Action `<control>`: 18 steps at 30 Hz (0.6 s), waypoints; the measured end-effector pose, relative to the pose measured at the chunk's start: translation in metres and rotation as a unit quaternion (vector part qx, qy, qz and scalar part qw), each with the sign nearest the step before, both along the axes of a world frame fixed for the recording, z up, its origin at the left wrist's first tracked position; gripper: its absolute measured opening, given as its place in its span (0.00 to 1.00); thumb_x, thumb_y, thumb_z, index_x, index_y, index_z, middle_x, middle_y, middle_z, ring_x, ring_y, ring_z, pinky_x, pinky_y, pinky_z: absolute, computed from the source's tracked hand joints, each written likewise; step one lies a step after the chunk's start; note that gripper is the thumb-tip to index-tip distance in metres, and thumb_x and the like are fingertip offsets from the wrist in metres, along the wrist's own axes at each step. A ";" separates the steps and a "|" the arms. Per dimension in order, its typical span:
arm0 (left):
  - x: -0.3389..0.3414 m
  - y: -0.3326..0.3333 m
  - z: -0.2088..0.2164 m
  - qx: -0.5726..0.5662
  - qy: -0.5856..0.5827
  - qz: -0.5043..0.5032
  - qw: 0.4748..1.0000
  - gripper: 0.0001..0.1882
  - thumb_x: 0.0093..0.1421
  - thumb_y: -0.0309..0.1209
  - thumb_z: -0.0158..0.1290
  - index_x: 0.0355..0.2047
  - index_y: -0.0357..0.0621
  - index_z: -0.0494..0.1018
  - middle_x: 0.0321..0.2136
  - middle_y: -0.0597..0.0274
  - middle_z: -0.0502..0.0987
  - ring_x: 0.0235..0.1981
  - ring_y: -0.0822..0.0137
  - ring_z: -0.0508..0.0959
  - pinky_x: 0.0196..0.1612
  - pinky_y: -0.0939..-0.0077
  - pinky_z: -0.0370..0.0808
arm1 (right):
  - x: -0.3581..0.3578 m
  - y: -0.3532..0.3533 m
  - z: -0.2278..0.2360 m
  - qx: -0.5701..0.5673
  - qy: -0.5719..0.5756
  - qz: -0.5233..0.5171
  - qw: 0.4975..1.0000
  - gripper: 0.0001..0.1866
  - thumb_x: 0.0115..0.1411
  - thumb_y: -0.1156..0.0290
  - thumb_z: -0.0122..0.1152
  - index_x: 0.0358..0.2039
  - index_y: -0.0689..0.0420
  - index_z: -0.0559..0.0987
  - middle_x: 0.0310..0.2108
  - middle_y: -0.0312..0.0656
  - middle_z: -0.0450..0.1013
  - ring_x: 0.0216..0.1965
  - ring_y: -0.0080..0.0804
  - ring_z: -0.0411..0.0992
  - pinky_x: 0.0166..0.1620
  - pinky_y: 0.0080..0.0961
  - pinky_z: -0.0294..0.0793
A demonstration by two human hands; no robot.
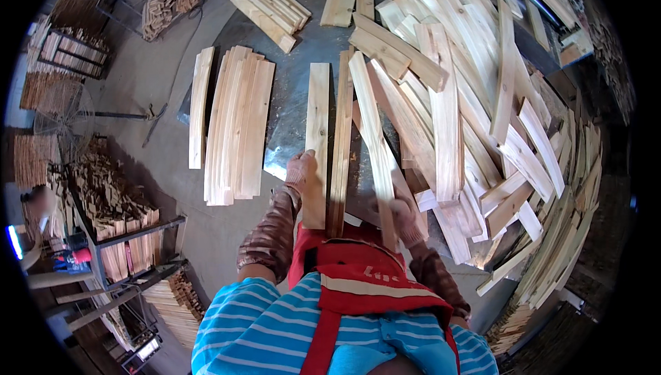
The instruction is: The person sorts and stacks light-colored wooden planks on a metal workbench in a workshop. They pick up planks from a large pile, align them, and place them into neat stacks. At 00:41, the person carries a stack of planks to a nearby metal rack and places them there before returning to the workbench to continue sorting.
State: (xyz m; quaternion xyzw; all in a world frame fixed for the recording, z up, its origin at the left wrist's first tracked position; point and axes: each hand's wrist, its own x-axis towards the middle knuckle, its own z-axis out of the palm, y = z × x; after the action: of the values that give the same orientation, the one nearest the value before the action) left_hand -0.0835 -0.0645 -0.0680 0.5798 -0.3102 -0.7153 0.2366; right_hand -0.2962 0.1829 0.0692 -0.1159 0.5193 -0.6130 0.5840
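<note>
My left hand (299, 171) is closed on the left edge of a pale wooden board (317, 120), which points away from me over the metal table (289, 106). Right beside that board stand narrower brownish boards (340, 148), close together. My right hand (407, 223), smeared by motion, is at the near end of another long pale board (372, 123) and appears to grip it; its fingers are partly hidden. That board slants along the left side of a big loose pile of boards (447, 92).
Left on the table lie a neat row of boards (239, 127) and a single board (200, 110). A small stack (272, 10) lies farther back. Leftward on the floor are a standing fan (65, 113) and a metal rack of wood pieces (131, 237). More boards (551, 237) lean at the right.
</note>
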 end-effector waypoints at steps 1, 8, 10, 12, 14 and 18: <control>-0.002 -0.002 0.006 -0.004 -0.013 0.009 1.000 0.14 0.63 0.37 0.60 0.41 0.40 0.77 0.26 0.66 0.76 0.25 0.70 0.75 0.29 0.74 0.73 | -0.001 -0.014 -0.008 0.024 -0.051 0.019 0.998 0.28 0.59 0.62 0.50 0.56 0.67 0.75 0.40 0.44 0.79 0.38 0.32 0.77 0.45 0.28 0.76; 0.010 -0.004 0.007 -0.104 -0.034 -0.038 0.993 0.11 0.63 0.37 0.57 0.34 0.41 0.77 0.23 0.69 0.75 0.24 0.73 0.74 0.26 0.75 0.70 | 0.025 -0.062 -0.117 0.080 0.234 0.197 0.949 0.19 0.64 0.58 0.54 0.44 0.61 0.79 0.38 0.45 0.79 0.36 0.40 0.76 0.44 0.32 0.76; -0.022 0.005 0.045 -0.016 0.013 0.012 1.000 0.11 0.63 0.37 0.56 0.33 0.41 0.78 0.21 0.71 0.75 0.22 0.73 0.74 0.24 0.74 0.70 | 0.045 -0.049 -0.154 0.110 0.412 0.139 0.894 0.19 0.65 0.55 0.54 0.43 0.58 0.80 0.38 0.47 0.80 0.39 0.42 0.77 0.44 0.35 0.75; -0.032 0.020 0.046 -0.237 -0.152 -0.043 0.959 0.11 0.62 0.36 0.57 0.37 0.42 0.81 0.21 0.70 0.77 0.20 0.73 0.75 0.24 0.75 0.72 | 0.067 -0.059 -0.151 0.218 0.207 -0.017 0.954 0.19 0.65 0.57 0.55 0.47 0.57 0.80 0.40 0.51 0.80 0.44 0.43 0.78 0.47 0.36 0.74; -0.024 0.013 0.050 -0.131 -0.159 0.021 0.978 0.11 0.63 0.32 0.55 0.43 0.43 0.81 0.25 0.63 0.80 0.25 0.70 0.79 0.30 0.76 0.75 | 0.065 -0.079 -0.085 0.276 0.247 0.075 0.926 0.21 0.65 0.58 0.56 0.52 0.59 0.79 0.45 0.52 0.79 0.48 0.43 0.77 0.51 0.35 0.74; 0.020 -0.042 -0.009 -0.093 0.079 0.142 0.982 0.14 0.66 0.32 0.53 0.47 0.39 0.79 0.30 0.63 0.82 0.30 0.67 0.81 0.34 0.73 0.78 | 0.058 -0.119 -0.052 0.196 0.336 0.075 0.918 0.25 0.67 0.57 0.55 0.60 0.57 0.75 0.55 0.52 0.74 0.56 0.43 0.73 0.57 0.33 0.72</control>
State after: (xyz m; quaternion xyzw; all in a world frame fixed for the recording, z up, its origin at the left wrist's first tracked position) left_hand -0.0636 -0.1067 -0.0768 0.5350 -0.2704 -0.6863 0.4119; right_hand -0.2379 0.0641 0.0173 -0.2370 0.7848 -0.3779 0.4303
